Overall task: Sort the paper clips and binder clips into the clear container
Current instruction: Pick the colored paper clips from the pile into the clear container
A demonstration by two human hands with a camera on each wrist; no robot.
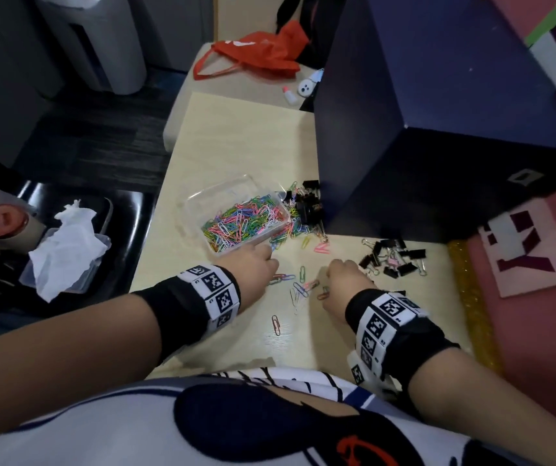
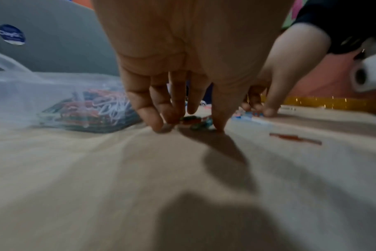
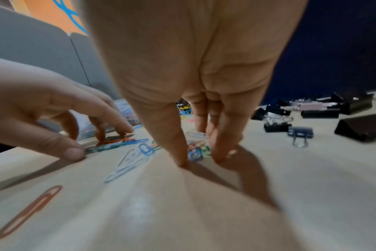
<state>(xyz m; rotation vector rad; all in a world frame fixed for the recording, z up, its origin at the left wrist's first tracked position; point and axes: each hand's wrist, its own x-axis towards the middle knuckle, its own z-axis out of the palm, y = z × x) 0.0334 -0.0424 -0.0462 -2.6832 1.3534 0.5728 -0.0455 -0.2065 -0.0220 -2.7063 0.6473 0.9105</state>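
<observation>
Left hand (image 1: 253, 264) covered its own fingertips in the head view; whatever sat under them was hidden. Right hand (image 1: 345, 280) likewise hid its fingers and any clip beneath. Left wrist view was motion-blurred: the clips between the fingertips (image 2: 157, 124) read only as red-green smears. Clear container (image 2: 21, 95) was cut off at the left edge. Far binder clips (image 1: 310, 206) partly vanished against the dark box (image 1: 404, 146).
</observation>
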